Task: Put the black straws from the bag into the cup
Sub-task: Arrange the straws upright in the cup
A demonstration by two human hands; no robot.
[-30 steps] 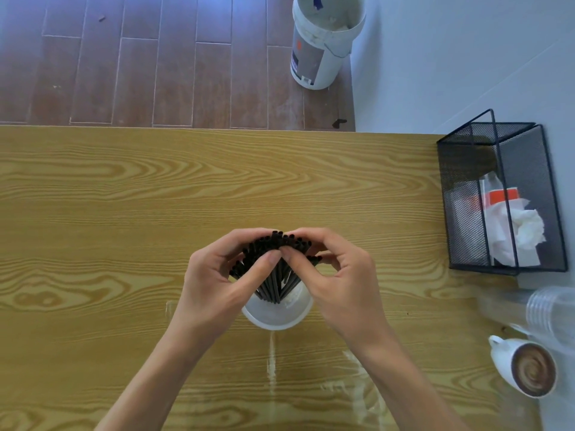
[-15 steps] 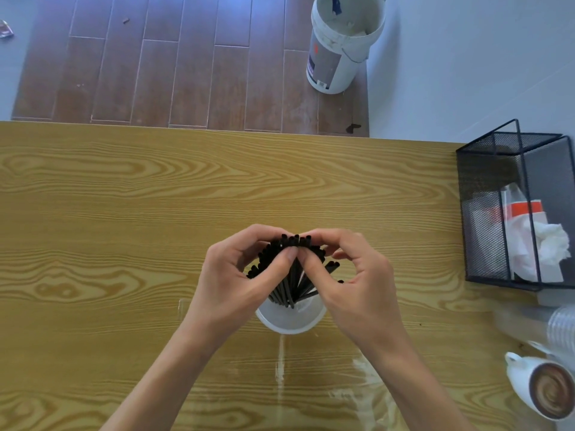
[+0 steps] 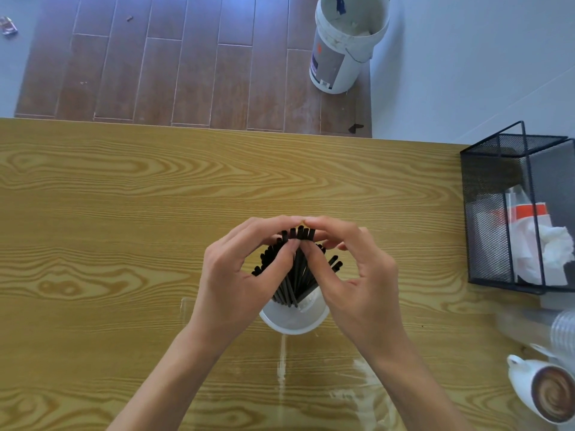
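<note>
A bunch of black straws [image 3: 295,275] stands in a clear plastic cup [image 3: 294,320] on the wooden table [image 3: 124,213], fanning out at the top. My left hand [image 3: 236,281] and my right hand [image 3: 351,275] curl round the bunch from either side, thumbs and fingertips meeting at the straw tops. A clear plastic bag [image 3: 311,377] lies flat on the table under and in front of the cup.
A black mesh basket [image 3: 513,213] with tissues and a packet stands at the right edge. A stack of clear cups [image 3: 560,331] and a white coffee cup [image 3: 544,390] lie at the lower right. A white bucket [image 3: 345,48] stands on the floor beyond the table.
Both hands stay round the straws in the cup; the straw tops have spread a little. The view has shifted slightly.
</note>
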